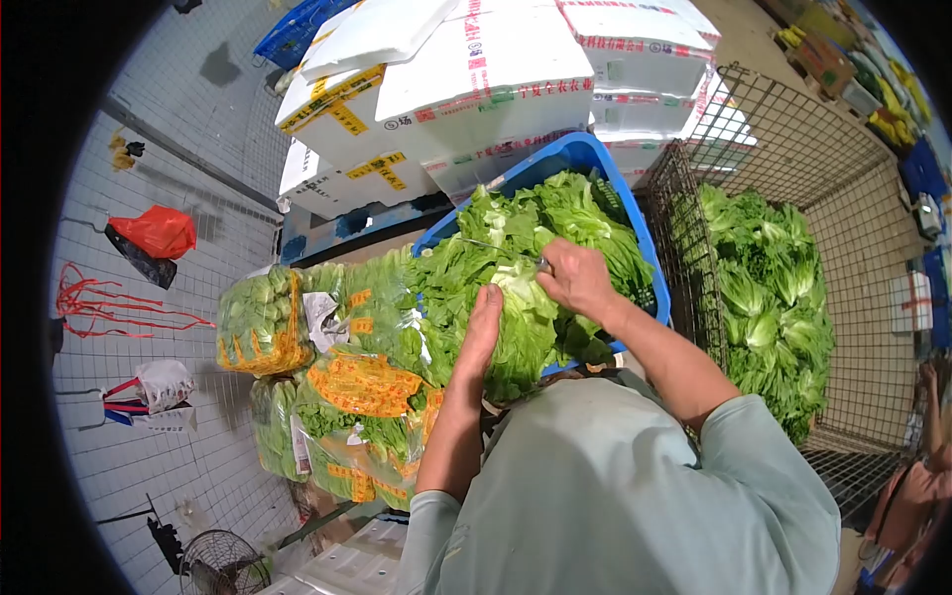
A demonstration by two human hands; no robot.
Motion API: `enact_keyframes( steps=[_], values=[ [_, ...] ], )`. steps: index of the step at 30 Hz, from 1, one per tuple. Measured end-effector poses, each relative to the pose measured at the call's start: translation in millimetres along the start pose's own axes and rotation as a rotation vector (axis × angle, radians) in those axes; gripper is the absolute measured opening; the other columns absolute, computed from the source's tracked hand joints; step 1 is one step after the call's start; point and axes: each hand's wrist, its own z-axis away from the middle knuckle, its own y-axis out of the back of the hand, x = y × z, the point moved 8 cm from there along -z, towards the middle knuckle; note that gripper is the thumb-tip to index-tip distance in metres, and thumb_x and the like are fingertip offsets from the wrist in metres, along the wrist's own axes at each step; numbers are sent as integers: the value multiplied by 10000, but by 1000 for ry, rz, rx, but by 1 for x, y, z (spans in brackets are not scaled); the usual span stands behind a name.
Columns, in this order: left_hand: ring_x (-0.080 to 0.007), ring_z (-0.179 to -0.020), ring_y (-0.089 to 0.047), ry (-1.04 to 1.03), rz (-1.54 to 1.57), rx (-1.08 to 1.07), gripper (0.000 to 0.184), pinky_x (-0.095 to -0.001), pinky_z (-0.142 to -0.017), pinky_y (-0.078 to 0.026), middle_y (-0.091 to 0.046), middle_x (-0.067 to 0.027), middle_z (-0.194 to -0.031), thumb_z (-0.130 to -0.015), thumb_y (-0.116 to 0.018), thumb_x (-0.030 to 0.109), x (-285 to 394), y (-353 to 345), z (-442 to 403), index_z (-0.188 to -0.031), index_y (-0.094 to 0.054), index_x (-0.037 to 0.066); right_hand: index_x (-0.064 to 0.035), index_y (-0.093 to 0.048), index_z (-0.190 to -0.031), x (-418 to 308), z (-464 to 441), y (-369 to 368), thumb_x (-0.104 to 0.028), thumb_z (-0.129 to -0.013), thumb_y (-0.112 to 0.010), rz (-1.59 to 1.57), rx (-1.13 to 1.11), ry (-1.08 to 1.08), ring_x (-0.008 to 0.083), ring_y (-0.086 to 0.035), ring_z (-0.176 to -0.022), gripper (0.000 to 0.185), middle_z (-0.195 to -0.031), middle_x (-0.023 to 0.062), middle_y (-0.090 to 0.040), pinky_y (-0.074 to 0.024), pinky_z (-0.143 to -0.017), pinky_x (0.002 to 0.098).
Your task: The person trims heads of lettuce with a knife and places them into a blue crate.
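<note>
A head of green lettuce (523, 315) lies against my left hand (482, 322), its pale cut base turned toward my right hand. My left thumb shows along its side; the other fingers are hidden behind the leaves. In my right hand (578, 276), closed in a fist, is a knife (481, 243), its thin blade pointing left over the leaves. Beneath both hands stands a blue crate (643, 233) filled with loose lettuce (585, 213).
Bagged lettuce (260, 322) with orange tape is stacked at the left. White foam boxes (486, 64) rise behind the crate. To the right, a wire cage (863, 268) holds more lettuce heads (769, 307). Another person (907, 506) is at the right edge. A fan (223, 563) stands lower left.
</note>
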Motion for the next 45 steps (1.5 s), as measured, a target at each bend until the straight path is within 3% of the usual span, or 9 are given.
enact_keyframes(
  steps=[7, 10, 16, 22, 27, 29, 34, 41, 45],
  values=[
    [-281, -1362, -314, 75, -127, -148, 798, -337, -1110, -238, -328, -224, -1462, -956, -375, 561, 14, 3, 5, -1405, -275, -92, -50, -561, -741, 24, -28, 49, -187, -730, -630, 17, 102, -86, 347, -602, -659, 154, -719, 148, -588, -485, -605, 454],
    [-240, -1227, -472, 124, 203, -66, 705, -349, -1073, -313, -515, -164, -1312, -961, -377, 554, -59, 29, -12, -1345, -415, -37, -35, -562, -740, 53, -41, 74, -171, -748, -593, -69, 153, -193, 367, -585, -661, 140, -664, 146, -575, -459, -614, 471],
    [-259, -1070, -595, 268, 852, -100, 776, -411, -928, -477, -577, -136, -1225, -884, -373, 689, 5, 7, 16, -1315, -474, 51, -6, -576, -805, 55, -26, 36, -179, -745, -568, -77, 71, -253, 395, -569, -789, 183, -820, 208, -567, -440, -671, 469],
    [-262, -1124, -563, 289, 905, -133, 766, -417, -957, -449, -562, -136, -1257, -895, -371, 675, 14, -5, 10, -1318, -463, 43, 0, -658, -888, 54, 27, -39, -321, -807, -639, -668, -76, -633, 142, -530, -615, 332, -661, 72, -604, -417, -571, 322],
    [-238, -1084, -545, 165, 815, -334, 653, -454, -934, -428, -575, -106, -1192, -942, -408, 566, 35, -20, 3, -1330, -416, 40, 28, -568, -1173, 73, 56, -84, -285, -957, -489, -1524, -171, -808, 185, -632, -924, 389, -1045, 108, -652, -508, -807, 330],
    [-226, -1032, -576, 115, 805, -344, 556, -428, -845, -482, -579, -117, -1184, -963, -437, 473, 48, -25, 6, -1313, -440, 40, -18, -465, -1323, 62, 64, -98, -374, -981, -402, -2337, -409, -759, 289, -599, -1097, 498, -1218, 161, -593, -454, -982, 444],
    [-209, -829, -644, 144, 835, -220, 366, -359, -671, -537, -648, -94, -1027, -969, -493, 316, 28, -25, 1, -1194, -521, 29, -76, -433, -1383, 54, 73, -74, -444, -964, -369, -2667, -383, -746, 348, -530, -1179, 561, -1315, 176, -526, -384, -1035, 491],
    [-191, -839, -645, 278, 637, -213, 335, -329, -678, -552, -644, -107, -1030, -948, -534, 297, -13, -46, 5, -1172, -555, 49, -65, -502, -1324, 77, 93, -49, -462, -928, -439, -2496, -133, -723, 322, -573, -1113, 564, -1264, 171, -566, -430, -983, 492],
    [-216, -818, -653, 322, 481, -160, 374, -336, -650, -552, -644, -104, -1021, -929, -552, 360, -42, -44, 7, -1164, -548, 70, -50, -547, -1255, 152, 120, -12, -468, -913, -456, -2609, 240, -276, 326, -590, -1070, 548, -1209, 176, -592, -455, -951, 481]
  ],
)
